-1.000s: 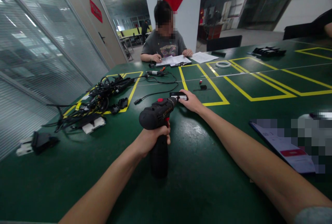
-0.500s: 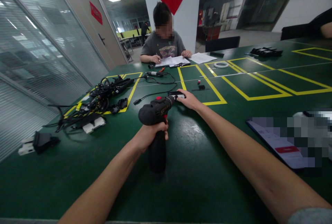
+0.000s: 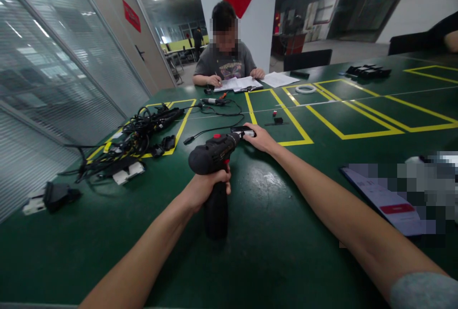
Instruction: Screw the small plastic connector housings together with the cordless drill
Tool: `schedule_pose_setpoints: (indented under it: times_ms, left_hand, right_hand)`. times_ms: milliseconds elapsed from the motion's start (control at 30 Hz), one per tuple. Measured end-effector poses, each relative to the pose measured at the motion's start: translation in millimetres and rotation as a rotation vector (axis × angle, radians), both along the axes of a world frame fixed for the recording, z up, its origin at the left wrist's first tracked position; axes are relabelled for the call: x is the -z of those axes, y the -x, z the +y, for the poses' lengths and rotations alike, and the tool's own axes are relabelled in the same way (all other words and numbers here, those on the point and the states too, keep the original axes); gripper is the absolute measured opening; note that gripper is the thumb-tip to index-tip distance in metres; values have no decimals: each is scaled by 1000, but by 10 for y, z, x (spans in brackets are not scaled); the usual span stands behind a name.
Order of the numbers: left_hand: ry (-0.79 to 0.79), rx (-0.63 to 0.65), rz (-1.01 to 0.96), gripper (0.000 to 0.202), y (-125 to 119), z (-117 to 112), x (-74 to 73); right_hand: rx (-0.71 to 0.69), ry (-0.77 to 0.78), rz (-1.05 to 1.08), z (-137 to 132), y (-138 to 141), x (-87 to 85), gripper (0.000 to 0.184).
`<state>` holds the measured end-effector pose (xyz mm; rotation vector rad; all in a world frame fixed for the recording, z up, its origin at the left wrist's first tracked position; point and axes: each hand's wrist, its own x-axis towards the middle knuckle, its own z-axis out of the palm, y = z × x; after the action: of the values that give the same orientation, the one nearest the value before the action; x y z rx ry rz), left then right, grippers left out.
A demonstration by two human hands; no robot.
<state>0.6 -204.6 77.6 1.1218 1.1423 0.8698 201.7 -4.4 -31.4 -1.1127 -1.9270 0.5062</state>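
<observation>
Drill (image 3: pixel 213 152) is in the middle, over the green table (image 3: pixel 272 252), its handle downward and its nose pointing forward. The left hand (image 3: pixel 207 187) is clamped around the handle, just below the body. At the nose is a small black and silver block (image 3: pixel 246 132); whether the tip touches it, I cannot tell. The right hand (image 3: pixel 260 138) is closed on this block. On the left lies a heap of cables (image 3: pixel 141 130), on the right a phone (image 3: pixel 388 199). Opposite, a person (image 3: pixel 229 63) sits over papers (image 3: pixel 246 83).
</observation>
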Motion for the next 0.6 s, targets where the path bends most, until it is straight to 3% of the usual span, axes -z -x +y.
schedule_pose_setpoints:
  times_ms: [600]
  left_hand:
    - [17, -18, -8, 20, -10, -8, 2]
  right_hand:
    - [-1, 3, 14, -17, -30, -32, 47]
